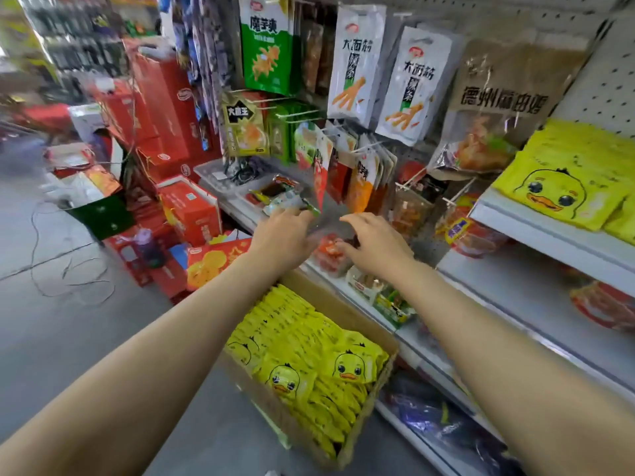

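left hand (pixel 285 233) fingers touch green-edged packet (pixel 311 210) — grip unclear; right hand (pixel 376 243) spread above red packets (pixel 326 257)

Stock listed, non-handled items:

- Brown cardboard box (pixel 338 304), open-topped, stood on the floor against the shelving; filled with rows of yellow duck-print packets (pixel 309 355).
- Further yellow duck-print packets (pixel 567 180), stacked flat on the white metal upper shelf (pixel 549 235).
- White pegboard back panel (pixel 601 87), hung with two white pouches printed with orange strips (pixel 357 60), a green-and-white pouch (pixel 266 46) and a large brown pouch with a clear window (pixel 501 104).
- Red cartons (pixel 161 104), piled at the left.
- Black cable (pixel 68 280), trailed loosely over the grey floor (pixel 51 338).
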`<move>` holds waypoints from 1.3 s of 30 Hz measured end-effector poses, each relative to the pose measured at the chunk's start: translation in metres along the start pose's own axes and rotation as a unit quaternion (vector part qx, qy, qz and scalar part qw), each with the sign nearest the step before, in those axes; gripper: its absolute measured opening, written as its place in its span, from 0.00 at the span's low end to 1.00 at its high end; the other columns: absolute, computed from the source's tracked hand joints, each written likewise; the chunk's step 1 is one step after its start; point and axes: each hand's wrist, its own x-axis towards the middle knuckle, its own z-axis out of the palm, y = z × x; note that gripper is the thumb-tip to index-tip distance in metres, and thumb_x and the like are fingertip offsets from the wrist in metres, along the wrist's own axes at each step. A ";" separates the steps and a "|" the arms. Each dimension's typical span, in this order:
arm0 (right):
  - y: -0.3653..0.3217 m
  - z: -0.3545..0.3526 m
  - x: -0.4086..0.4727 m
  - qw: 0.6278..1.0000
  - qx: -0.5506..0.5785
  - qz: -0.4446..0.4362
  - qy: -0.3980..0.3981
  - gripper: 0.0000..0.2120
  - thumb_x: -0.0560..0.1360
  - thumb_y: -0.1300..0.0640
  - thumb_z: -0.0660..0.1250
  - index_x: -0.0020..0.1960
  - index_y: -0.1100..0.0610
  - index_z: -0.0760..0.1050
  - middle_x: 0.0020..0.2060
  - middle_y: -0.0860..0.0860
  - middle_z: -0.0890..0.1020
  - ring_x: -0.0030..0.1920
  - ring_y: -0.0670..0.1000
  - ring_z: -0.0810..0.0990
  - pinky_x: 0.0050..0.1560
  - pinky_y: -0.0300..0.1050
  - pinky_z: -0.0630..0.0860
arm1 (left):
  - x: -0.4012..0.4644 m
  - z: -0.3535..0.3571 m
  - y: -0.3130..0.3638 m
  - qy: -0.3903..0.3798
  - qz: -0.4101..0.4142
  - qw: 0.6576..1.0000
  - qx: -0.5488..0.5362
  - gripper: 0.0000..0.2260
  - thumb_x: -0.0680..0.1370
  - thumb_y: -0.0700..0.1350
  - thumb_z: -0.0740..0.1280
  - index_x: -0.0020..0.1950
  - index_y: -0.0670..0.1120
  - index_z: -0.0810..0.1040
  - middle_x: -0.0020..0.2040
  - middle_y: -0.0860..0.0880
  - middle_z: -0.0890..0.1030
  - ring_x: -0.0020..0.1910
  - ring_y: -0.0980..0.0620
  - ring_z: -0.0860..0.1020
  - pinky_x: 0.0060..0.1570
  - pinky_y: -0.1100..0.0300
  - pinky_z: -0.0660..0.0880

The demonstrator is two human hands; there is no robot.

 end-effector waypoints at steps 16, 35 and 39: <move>0.040 0.263 0.013 0.927 0.095 0.174 -0.320 0.28 0.74 0.44 0.71 0.70 0.53 0.70 0.66 0.56 0.75 0.67 0.59 0.73 0.63 0.54 0.72 | -0.012 0.251 -0.124 -0.391 -0.062 0.910 -0.126 0.26 0.75 0.58 0.69 0.68 0.46 0.73 0.63 0.41 0.77 0.65 0.42 0.73 0.59 0.52 0.70; 0.134 0.379 -0.035 0.923 0.011 0.212 -0.323 0.26 0.68 0.49 0.77 0.63 0.53 0.72 0.61 0.55 0.73 0.64 0.58 0.70 0.59 0.53 0.72 | -0.050 0.406 -0.145 -0.516 -0.084 0.850 -0.073 0.34 0.69 0.65 0.71 0.71 0.53 0.70 0.72 0.45 0.69 0.72 0.39 0.62 0.68 0.45 0.66; 0.138 0.383 -0.036 0.907 0.050 0.230 -0.348 0.21 0.70 0.49 0.76 0.59 0.55 0.78 0.59 0.57 0.75 0.63 0.59 0.71 0.57 0.49 0.71 | -0.049 0.410 -0.146 -0.517 -0.043 0.855 0.003 0.30 0.70 0.60 0.73 0.70 0.56 0.71 0.71 0.49 0.70 0.72 0.41 0.61 0.65 0.48 0.67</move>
